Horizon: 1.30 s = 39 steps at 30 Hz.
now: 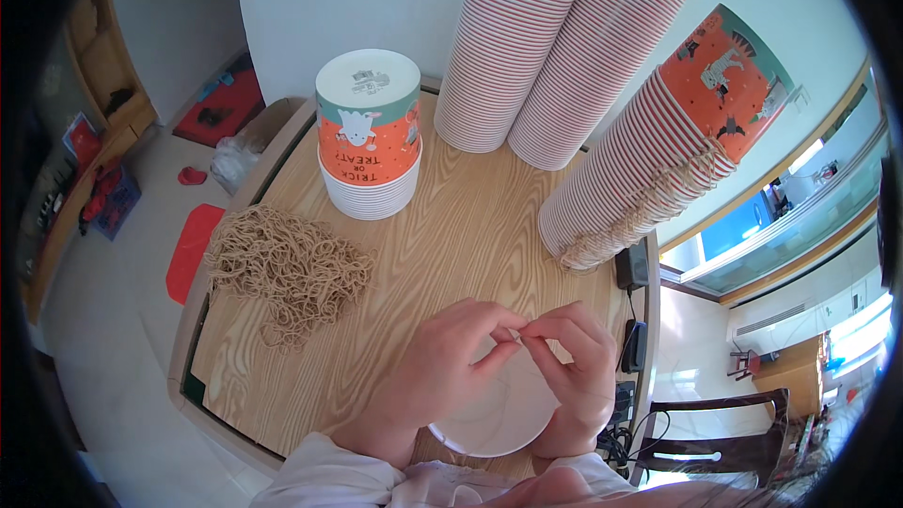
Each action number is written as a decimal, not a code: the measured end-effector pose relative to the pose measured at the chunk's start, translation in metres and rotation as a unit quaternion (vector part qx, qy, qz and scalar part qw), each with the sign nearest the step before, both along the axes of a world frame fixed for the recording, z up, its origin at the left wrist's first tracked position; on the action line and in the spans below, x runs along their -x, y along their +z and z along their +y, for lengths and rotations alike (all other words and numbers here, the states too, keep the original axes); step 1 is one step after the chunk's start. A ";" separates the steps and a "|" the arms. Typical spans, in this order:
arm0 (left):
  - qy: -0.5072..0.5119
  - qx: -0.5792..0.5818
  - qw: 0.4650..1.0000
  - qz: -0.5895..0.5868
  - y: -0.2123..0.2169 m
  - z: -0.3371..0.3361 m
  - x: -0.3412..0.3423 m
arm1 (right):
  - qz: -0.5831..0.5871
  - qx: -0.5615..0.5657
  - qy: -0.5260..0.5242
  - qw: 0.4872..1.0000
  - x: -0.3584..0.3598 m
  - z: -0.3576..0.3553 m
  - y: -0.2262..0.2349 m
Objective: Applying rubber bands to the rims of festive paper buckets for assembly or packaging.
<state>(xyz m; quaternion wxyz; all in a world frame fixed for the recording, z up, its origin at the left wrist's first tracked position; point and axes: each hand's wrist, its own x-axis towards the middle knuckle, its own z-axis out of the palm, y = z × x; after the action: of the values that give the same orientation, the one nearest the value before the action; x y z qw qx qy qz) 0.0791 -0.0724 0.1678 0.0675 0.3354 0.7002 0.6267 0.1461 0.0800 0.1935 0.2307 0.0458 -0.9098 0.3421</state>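
Close to my body, my left hand [450, 353] and my right hand [581, 357] meet fingertip to fingertip, both pinched. Whatever sits between the fingertips is too small to make out. Below them is a white round paper tub [499, 419], its inside facing up and partly covered by my hands. A loose heap of tan cord [287, 268] lies on the table to the left. Beyond it stands a short stack of upside-down paper tubs [369, 155], orange and green with cartoon figures.
Tall stacks of nested tubs [515, 47] rise at the back of the wooden table [461, 226]. Another tub stack [611, 160] on the right has tan cord loops [649, 212] along its side. Black adapters [632, 266] and cables line the right edge, near a dark chair [715, 442].
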 end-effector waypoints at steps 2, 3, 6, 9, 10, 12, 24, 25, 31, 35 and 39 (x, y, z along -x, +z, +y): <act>0.045 0.001 0.996 0.081 -0.001 -0.001 0.002 | -0.002 0.007 -0.009 1.000 -0.001 -0.001 -0.001; 0.046 0.000 0.996 0.082 -0.002 -0.001 0.003 | -0.003 0.014 -0.017 1.000 0.000 -0.001 -0.001; 0.050 -0.005 0.996 0.075 -0.004 -0.002 0.005 | -0.007 0.027 -0.025 0.999 -0.001 0.003 -0.001; 0.047 -0.015 0.996 0.077 -0.002 -0.003 0.005 | -0.002 0.032 -0.020 0.999 -0.001 0.001 0.002; 0.042 -0.016 0.997 0.066 -0.001 -0.002 0.004 | -0.002 0.031 -0.022 0.999 0.000 0.000 0.003; 0.034 -0.017 0.998 0.055 0.000 0.000 0.005 | 0.024 -0.019 -0.015 0.999 0.004 -0.003 0.006; -0.013 -0.065 0.997 -0.035 -0.004 0.002 0.003 | 0.017 -0.009 -0.002 1.000 0.002 0.005 -0.001; -0.023 -0.059 0.997 -0.039 -0.004 0.002 0.004 | 0.017 -0.010 -0.004 1.000 0.003 0.006 -0.001; -0.033 -0.038 0.997 -0.057 -0.001 0.003 0.001 | 0.013 -0.012 0.007 1.000 0.008 0.005 -0.007; -0.043 0.010 0.996 -0.075 0.005 0.001 0.001 | -0.003 -0.007 -0.001 1.000 0.010 0.005 -0.007; -0.022 -0.045 0.997 -0.055 -0.004 0.005 0.001 | -0.006 -0.004 0.001 1.000 0.011 0.004 -0.007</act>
<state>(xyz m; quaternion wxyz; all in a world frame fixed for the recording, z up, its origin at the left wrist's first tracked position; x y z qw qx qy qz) 0.0784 -0.0678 0.1640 0.1043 0.3186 0.6590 0.6732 0.1354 0.0844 0.1863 0.2250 0.0462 -0.9125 0.3386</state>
